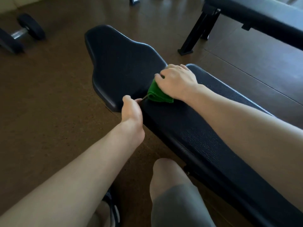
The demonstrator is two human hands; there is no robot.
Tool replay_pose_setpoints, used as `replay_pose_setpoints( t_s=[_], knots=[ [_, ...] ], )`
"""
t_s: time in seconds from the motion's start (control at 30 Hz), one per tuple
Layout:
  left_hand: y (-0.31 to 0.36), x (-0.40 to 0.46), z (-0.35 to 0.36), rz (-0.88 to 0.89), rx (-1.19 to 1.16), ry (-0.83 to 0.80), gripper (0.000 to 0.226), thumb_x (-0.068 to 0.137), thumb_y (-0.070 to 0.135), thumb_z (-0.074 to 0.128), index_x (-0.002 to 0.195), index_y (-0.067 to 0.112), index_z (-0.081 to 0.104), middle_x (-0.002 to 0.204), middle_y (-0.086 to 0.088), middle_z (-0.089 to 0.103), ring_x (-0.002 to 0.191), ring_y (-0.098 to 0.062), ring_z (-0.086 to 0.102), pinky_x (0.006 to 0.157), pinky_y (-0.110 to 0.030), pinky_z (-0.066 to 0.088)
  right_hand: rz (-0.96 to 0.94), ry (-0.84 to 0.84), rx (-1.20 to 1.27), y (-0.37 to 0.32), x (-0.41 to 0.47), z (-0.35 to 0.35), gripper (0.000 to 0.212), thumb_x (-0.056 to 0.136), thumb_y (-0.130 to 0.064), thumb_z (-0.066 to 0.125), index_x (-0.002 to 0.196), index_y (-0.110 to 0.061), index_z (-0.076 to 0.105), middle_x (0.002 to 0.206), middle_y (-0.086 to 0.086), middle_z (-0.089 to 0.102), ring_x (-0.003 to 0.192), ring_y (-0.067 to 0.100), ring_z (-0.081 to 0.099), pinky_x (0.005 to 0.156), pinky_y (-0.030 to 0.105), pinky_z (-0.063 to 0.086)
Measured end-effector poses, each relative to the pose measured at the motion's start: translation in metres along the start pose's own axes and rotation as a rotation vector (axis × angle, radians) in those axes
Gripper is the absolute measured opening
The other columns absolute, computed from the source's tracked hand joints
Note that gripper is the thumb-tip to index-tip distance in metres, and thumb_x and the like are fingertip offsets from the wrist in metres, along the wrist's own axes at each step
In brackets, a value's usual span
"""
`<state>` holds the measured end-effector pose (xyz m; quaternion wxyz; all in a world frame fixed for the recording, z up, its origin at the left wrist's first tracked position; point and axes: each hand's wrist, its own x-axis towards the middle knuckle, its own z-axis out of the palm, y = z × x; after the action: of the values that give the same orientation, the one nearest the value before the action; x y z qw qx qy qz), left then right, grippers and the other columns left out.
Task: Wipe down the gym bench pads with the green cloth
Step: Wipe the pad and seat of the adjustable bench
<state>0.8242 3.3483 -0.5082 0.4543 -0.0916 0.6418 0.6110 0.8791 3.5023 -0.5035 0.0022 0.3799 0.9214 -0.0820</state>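
Two black bench pads are seen on a brown gym floor (49,104). The green cloth (155,94) is pressed by the right hand (177,81), fingers curled over it, at the gap between seat pad (121,63) and long pad (205,136). The long pad's corner is gripped by the left hand (132,108). A dumbbell (19,33) lies well apart.

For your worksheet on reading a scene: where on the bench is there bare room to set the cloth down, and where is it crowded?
Free: the seat pad beyond the gap, and the long pad between both forearms. Crowded: the gap, where the right hand presses the green cloth and the left hand pinches its corner.
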Motion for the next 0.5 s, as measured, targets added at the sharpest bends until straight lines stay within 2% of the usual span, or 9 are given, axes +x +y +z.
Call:
replay_pose_setpoints(
  t_s=[0.1, 0.17, 0.27, 0.33, 0.43, 0.5],
  knots=[
    [-0.005, -0.005, 0.013, 0.041, 0.041, 0.031, 0.037, 0.103, 0.04, 0.038, 0.118, 0.026, 0.069, 0.118, -0.003, 0.069, 0.107, -0.024, 0.065, 0.102, -0.043, 0.051, 0.068, 0.095, 0.064, 0.025, 0.008, 0.005, 0.05, 0.106, -0.045, 0.026, 0.117, -0.024, 0.069, 0.131, 0.0, 0.057, 0.134, 0.021, 0.046, 0.123, 0.041, 0.018],
    [-0.005, -0.005, 0.017, 0.057, 0.046, 0.074, 0.033, 0.102, 0.035, 0.039, 0.11, 0.026, 0.07, 0.115, -0.003, 0.07, 0.105, -0.024, 0.065, 0.102, -0.044, 0.052, 0.125, 0.158, 0.103, 0.045, 0.01, 0.003, 0.045, 0.107, -0.044, 0.025, 0.12, -0.025, 0.064, 0.13, 0.002, 0.056, 0.134, 0.023, 0.046, 0.121, 0.043, 0.022],
    [-0.009, -0.007, 0.023, 0.077, 0.036, 0.14, 0.025, 0.101, 0.033, 0.042, 0.095, 0.029, 0.066, 0.109, -0.001, 0.069, 0.101, -0.023, 0.065, 0.1, -0.043, 0.053, 0.228, 0.181, 0.148, 0.072, 0.002, 0.0, 0.044, 0.109, -0.042, 0.023, 0.14, -0.028, 0.05, 0.132, 0.01, 0.054, 0.126, 0.034, 0.051, 0.11, 0.042, 0.033],
    [-0.011, -0.007, 0.028, 0.097, 0.03, 0.203, 0.023, 0.1, 0.033, 0.044, 0.088, 0.03, 0.063, 0.107, 0.0, 0.068, 0.099, -0.022, 0.064, 0.098, -0.044, 0.053, 0.269, 0.187, 0.168, 0.076, -0.017, 0.005, 0.046, 0.109, -0.043, 0.024, 0.149, -0.028, 0.041, 0.142, 0.013, 0.048, 0.133, 0.034, 0.046, 0.111, 0.042, 0.035],
    [-0.013, -0.008, 0.034, 0.127, 0.026, 0.273, 0.025, 0.098, 0.033, 0.044, 0.084, 0.029, 0.065, 0.101, 0.0, 0.069, 0.095, -0.023, 0.066, 0.093, -0.043, 0.055, 0.245, 0.174, 0.116, 0.061, -0.072, 0.013, 0.051, 0.109, -0.043, 0.024, 0.157, -0.029, 0.031, 0.166, 0.016, 0.022, 0.155, 0.03, 0.017, 0.126, 0.041, 0.017],
    [-0.016, -0.004, 0.037, 0.135, 0.028, 0.313, 0.029, 0.095, 0.034, 0.043, 0.088, 0.024, 0.07, 0.097, -0.003, 0.07, 0.086, -0.021, 0.065, 0.085, -0.04, 0.054, 0.215, 0.143, 0.078, 0.051, -0.114, 0.014, 0.053, 0.109, -0.044, 0.021, 0.16, -0.029, 0.026, 0.169, 0.017, 0.012, 0.157, 0.029, 0.009, 0.128, 0.038, 0.009]
  ],
)
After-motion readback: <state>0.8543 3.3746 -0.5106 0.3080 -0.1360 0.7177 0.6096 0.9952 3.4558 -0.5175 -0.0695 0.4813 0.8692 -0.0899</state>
